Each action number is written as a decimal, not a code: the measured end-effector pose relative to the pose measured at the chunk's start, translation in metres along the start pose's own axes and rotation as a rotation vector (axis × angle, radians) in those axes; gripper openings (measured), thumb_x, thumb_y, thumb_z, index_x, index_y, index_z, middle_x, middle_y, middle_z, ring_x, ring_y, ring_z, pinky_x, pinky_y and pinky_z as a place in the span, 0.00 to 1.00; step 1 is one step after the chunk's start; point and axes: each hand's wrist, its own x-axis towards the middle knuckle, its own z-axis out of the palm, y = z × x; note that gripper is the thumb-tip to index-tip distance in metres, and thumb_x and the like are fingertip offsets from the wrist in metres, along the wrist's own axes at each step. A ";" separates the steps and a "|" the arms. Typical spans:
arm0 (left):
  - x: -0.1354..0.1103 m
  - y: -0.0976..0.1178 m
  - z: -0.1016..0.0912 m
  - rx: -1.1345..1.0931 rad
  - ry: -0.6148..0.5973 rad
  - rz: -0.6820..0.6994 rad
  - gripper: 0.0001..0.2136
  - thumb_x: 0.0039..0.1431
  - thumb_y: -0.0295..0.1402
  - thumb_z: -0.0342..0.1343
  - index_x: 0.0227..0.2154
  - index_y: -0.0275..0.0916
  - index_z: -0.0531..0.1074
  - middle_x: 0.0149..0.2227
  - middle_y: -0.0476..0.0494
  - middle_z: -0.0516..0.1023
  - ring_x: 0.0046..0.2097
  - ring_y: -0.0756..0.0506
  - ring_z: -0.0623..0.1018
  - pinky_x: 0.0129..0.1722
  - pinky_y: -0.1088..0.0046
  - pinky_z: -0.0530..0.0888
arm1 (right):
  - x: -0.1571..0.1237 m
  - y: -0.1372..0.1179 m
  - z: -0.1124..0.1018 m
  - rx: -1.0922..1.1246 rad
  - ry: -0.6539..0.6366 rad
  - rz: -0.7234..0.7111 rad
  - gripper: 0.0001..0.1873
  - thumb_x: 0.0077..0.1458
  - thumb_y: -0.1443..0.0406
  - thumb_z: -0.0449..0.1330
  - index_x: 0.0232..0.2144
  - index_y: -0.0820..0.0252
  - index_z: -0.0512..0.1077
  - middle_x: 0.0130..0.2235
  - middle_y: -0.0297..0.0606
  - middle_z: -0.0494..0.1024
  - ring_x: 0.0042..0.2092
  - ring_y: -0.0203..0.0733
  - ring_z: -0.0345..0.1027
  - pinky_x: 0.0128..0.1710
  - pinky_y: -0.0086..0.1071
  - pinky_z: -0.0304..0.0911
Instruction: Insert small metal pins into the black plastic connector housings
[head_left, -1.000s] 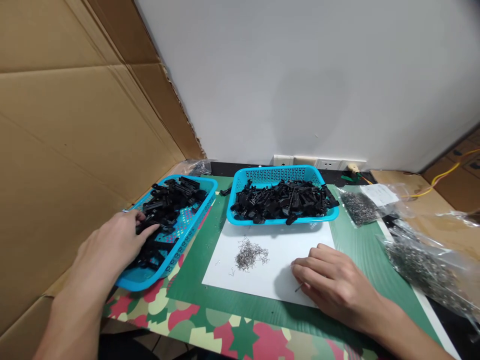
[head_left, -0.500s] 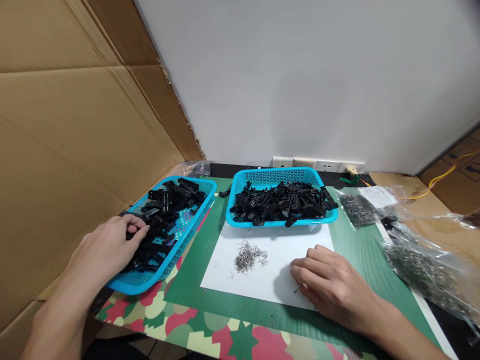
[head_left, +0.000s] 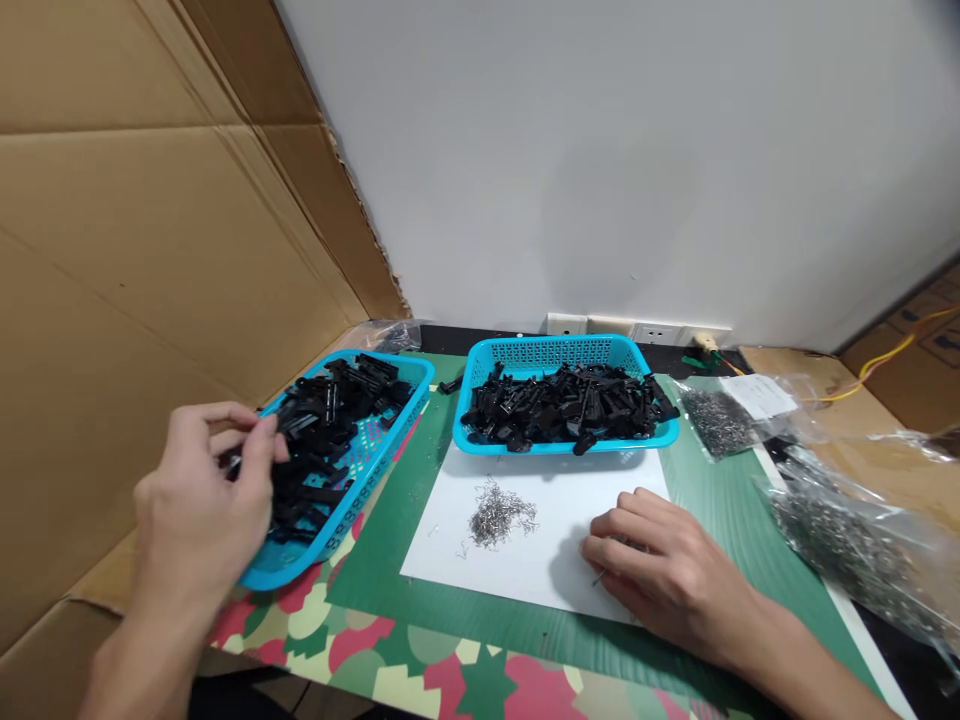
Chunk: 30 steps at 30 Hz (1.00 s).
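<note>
My left hand is raised over the near left side of a blue plastic basket. Its thumb and fingertips close on a black plastic part, mostly hidden behind the fingers. Jumbled black plastic parts lie in that basket. On the right, my right hand rests at the edge of a white sheet, fingers curled around a thin metal tool; only its tip shows. To the left of this hand, a small pile of bent metal wire pieces lies on the sheet.
A second blue basket, full of black parts, stands behind the sheet. Clear bags of metal pieces lie on the right. A cardboard panel rises on the left, and sockets line the back wall.
My left hand has lifted out of the left basket's parts and drawn slightly toward me, fingers pinched. My right hand has hardly moved.
</note>
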 end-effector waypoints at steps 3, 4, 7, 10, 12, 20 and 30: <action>-0.034 0.021 0.011 -0.364 -0.089 0.045 0.12 0.67 0.43 0.57 0.49 0.45 0.71 0.32 0.51 0.77 0.36 0.41 0.82 0.36 0.67 0.75 | 0.000 -0.001 -0.002 -0.001 0.017 0.018 0.10 0.67 0.75 0.55 0.40 0.61 0.75 0.36 0.41 0.80 0.33 0.42 0.62 0.33 0.37 0.54; -0.045 0.028 0.015 -0.422 -0.126 0.064 0.13 0.65 0.43 0.61 0.49 0.44 0.73 0.36 0.49 0.80 0.39 0.42 0.82 0.39 0.67 0.77 | 0.000 -0.001 -0.003 0.011 0.022 0.020 0.09 0.67 0.75 0.56 0.41 0.61 0.75 0.36 0.41 0.80 0.33 0.42 0.63 0.33 0.37 0.55; -0.074 0.050 0.023 -0.481 -0.305 0.210 0.14 0.66 0.40 0.61 0.53 0.47 0.77 0.45 0.47 0.82 0.45 0.43 0.82 0.46 0.68 0.79 | 0.002 0.000 -0.005 0.094 0.050 0.045 0.10 0.65 0.76 0.57 0.42 0.61 0.75 0.38 0.41 0.81 0.34 0.41 0.65 0.34 0.37 0.57; -0.097 0.073 0.028 -0.624 -0.393 0.244 0.08 0.68 0.35 0.60 0.47 0.49 0.81 0.44 0.47 0.82 0.45 0.43 0.82 0.46 0.69 0.78 | 0.005 0.001 -0.007 0.204 0.114 0.108 0.10 0.63 0.77 0.58 0.41 0.60 0.76 0.36 0.39 0.82 0.34 0.40 0.68 0.35 0.37 0.61; -0.111 0.085 0.032 -0.780 -0.430 0.167 0.04 0.66 0.34 0.63 0.40 0.46 0.82 0.40 0.45 0.82 0.43 0.43 0.82 0.42 0.70 0.79 | 0.007 0.001 -0.009 0.263 0.156 0.155 0.10 0.62 0.76 0.59 0.40 0.59 0.77 0.35 0.37 0.82 0.33 0.40 0.70 0.34 0.37 0.62; -0.155 0.112 0.046 -1.213 -0.685 -0.352 0.16 0.73 0.50 0.51 0.40 0.42 0.70 0.41 0.41 0.81 0.33 0.46 0.80 0.31 0.71 0.77 | 0.011 -0.007 -0.014 0.535 0.222 0.373 0.08 0.59 0.74 0.66 0.35 0.58 0.80 0.32 0.35 0.85 0.30 0.39 0.76 0.32 0.35 0.68; -0.175 0.118 0.041 -1.165 -0.952 -0.358 0.20 0.69 0.41 0.61 0.60 0.45 0.71 0.49 0.43 0.82 0.49 0.45 0.82 0.52 0.74 0.78 | 0.009 -0.010 -0.014 0.658 0.199 0.538 0.04 0.60 0.70 0.67 0.34 0.57 0.81 0.32 0.36 0.84 0.32 0.40 0.74 0.32 0.34 0.67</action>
